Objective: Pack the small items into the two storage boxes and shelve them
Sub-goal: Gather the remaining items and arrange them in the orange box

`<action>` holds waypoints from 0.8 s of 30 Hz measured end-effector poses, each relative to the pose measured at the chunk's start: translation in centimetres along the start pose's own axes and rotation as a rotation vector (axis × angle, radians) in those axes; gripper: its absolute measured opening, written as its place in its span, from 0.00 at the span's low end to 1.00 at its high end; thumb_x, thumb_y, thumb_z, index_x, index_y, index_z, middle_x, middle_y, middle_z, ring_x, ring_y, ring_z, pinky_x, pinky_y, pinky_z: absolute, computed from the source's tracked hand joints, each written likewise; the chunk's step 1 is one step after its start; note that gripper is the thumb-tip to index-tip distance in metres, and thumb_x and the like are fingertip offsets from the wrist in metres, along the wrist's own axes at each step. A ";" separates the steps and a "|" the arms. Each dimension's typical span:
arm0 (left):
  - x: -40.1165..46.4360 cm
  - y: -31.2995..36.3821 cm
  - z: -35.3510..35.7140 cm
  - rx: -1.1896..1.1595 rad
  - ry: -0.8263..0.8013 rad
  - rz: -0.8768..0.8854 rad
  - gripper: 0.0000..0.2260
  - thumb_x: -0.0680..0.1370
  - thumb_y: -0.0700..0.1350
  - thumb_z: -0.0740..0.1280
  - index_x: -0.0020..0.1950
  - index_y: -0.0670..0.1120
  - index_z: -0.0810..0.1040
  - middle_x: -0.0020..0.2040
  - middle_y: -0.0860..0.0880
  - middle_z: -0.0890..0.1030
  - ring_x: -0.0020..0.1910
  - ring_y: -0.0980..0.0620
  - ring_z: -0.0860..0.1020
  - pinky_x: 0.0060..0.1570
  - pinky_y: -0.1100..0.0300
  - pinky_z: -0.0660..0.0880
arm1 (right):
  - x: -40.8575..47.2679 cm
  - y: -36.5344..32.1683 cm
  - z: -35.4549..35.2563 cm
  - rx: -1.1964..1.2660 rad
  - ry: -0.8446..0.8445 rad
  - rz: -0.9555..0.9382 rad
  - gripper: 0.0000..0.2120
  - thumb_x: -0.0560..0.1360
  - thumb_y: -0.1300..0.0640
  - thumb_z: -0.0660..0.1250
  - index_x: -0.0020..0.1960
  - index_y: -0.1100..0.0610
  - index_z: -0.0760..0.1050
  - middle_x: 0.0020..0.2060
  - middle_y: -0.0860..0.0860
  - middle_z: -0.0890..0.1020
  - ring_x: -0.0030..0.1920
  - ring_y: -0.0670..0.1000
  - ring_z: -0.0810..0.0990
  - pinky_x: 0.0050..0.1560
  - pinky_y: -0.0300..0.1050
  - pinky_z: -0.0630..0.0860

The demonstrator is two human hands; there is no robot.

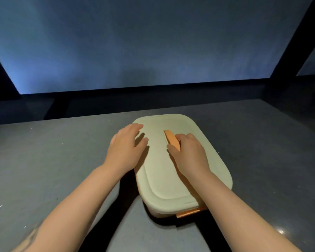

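One storage box with a pale cream lid lies closed on a dark grey shelf surface. An orange handle stands up from the middle of the lid, and an orange latch shows at the near end. My left hand rests flat on the lid's far left corner with its fingers spread. My right hand is curled around the orange handle, thumb on one side and fingers on the other. The box's contents are hidden. No second box is in view.
A bluish back wall rises behind the shelf surface. Dark frame posts slant at the right and left. Small bright specks dot the grey surface on both sides of the box.
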State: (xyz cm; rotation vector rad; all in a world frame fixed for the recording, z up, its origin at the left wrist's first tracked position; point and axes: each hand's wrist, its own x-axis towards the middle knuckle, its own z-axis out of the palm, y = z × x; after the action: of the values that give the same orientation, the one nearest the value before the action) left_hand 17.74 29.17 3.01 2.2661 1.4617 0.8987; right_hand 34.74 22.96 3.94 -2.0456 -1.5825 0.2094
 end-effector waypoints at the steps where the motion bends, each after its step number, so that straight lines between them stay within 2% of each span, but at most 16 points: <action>1: 0.7 -0.1 0.4 0.040 -0.033 0.016 0.21 0.79 0.52 0.61 0.70 0.48 0.68 0.70 0.51 0.70 0.68 0.50 0.68 0.67 0.49 0.64 | 0.1 -0.2 0.2 0.004 0.000 0.008 0.19 0.79 0.48 0.63 0.67 0.56 0.72 0.57 0.53 0.76 0.55 0.53 0.75 0.51 0.43 0.69; 5: 3.9 -0.8 1.6 0.215 -0.167 0.081 0.21 0.79 0.52 0.59 0.71 0.47 0.67 0.70 0.49 0.70 0.68 0.48 0.67 0.66 0.52 0.63 | 0.3 -0.5 0.6 0.000 -0.046 0.035 0.22 0.79 0.46 0.62 0.69 0.55 0.70 0.60 0.53 0.75 0.57 0.53 0.75 0.54 0.44 0.70; 7: 5.5 -0.8 2.2 0.300 -0.199 0.140 0.19 0.80 0.53 0.58 0.67 0.45 0.70 0.66 0.47 0.73 0.65 0.47 0.69 0.63 0.51 0.65 | -0.2 -0.3 0.2 0.035 -0.123 0.053 0.26 0.79 0.42 0.60 0.73 0.52 0.64 0.64 0.51 0.71 0.62 0.52 0.72 0.58 0.44 0.69; 9: 7.1 -0.7 2.9 0.382 -0.220 0.199 0.20 0.80 0.55 0.55 0.66 0.45 0.70 0.66 0.47 0.72 0.66 0.46 0.67 0.63 0.50 0.63 | -1.6 0.1 -0.4 0.097 -0.135 0.051 0.29 0.79 0.41 0.59 0.76 0.48 0.58 0.66 0.48 0.68 0.66 0.50 0.67 0.61 0.41 0.65; 13: 9.9 -0.6 4.5 0.420 -0.292 0.244 0.24 0.80 0.59 0.53 0.73 0.49 0.63 0.74 0.47 0.63 0.73 0.45 0.60 0.70 0.46 0.58 | -6.8 2.0 -0.5 0.082 0.145 0.038 0.27 0.76 0.44 0.64 0.73 0.44 0.61 0.64 0.41 0.66 0.67 0.44 0.60 0.67 0.40 0.56; 15: 10.8 -0.7 5.1 0.396 -0.292 0.256 0.24 0.79 0.61 0.53 0.72 0.53 0.63 0.73 0.49 0.66 0.70 0.45 0.64 0.67 0.44 0.61 | -9.7 3.1 0.4 0.119 0.242 0.187 0.34 0.73 0.41 0.66 0.74 0.46 0.56 0.70 0.42 0.60 0.72 0.44 0.53 0.72 0.46 0.51; 17: 11.3 -0.6 5.4 0.380 -0.310 0.196 0.26 0.77 0.64 0.54 0.72 0.54 0.61 0.71 0.49 0.68 0.68 0.43 0.66 0.64 0.42 0.62 | -11.9 3.3 1.5 0.312 0.296 0.397 0.45 0.67 0.35 0.66 0.76 0.45 0.48 0.74 0.41 0.54 0.74 0.44 0.49 0.74 0.51 0.49; 18: 11.5 -0.6 5.5 0.396 -0.330 0.144 0.29 0.76 0.66 0.53 0.73 0.54 0.58 0.72 0.48 0.67 0.69 0.42 0.66 0.64 0.41 0.62 | -12.4 3.1 1.9 0.461 0.307 0.483 0.47 0.66 0.36 0.68 0.76 0.44 0.46 0.74 0.41 0.54 0.74 0.44 0.50 0.74 0.52 0.50; 20: 11.7 -0.5 5.5 0.455 -0.371 0.061 0.34 0.75 0.69 0.51 0.76 0.52 0.53 0.73 0.45 0.65 0.70 0.39 0.63 0.65 0.40 0.61 | -12.6 2.7 2.7 0.750 0.316 0.563 0.46 0.70 0.46 0.73 0.76 0.41 0.45 0.72 0.43 0.61 0.73 0.47 0.59 0.73 0.50 0.57; 22: 11.6 -0.7 5.2 0.471 -0.406 0.031 0.35 0.75 0.70 0.50 0.76 0.52 0.53 0.72 0.44 0.64 0.70 0.38 0.62 0.65 0.40 0.61 | -12.5 2.8 3.2 0.817 0.309 0.572 0.44 0.73 0.52 0.71 0.75 0.38 0.43 0.70 0.43 0.67 0.70 0.48 0.66 0.71 0.49 0.63; 24: 11.6 -0.9 4.7 0.440 -0.426 0.014 0.34 0.74 0.69 0.52 0.75 0.52 0.56 0.71 0.43 0.65 0.69 0.37 0.63 0.64 0.40 0.63 | -12.3 3.0 3.1 0.807 0.287 0.572 0.43 0.75 0.52 0.68 0.76 0.37 0.41 0.69 0.43 0.67 0.69 0.48 0.67 0.71 0.49 0.64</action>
State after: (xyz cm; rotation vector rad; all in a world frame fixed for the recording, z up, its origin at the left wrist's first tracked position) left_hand 23.45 40.31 2.84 2.5582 1.5464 0.0707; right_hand 32.32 11.93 -2.62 -1.6957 -0.5503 0.6153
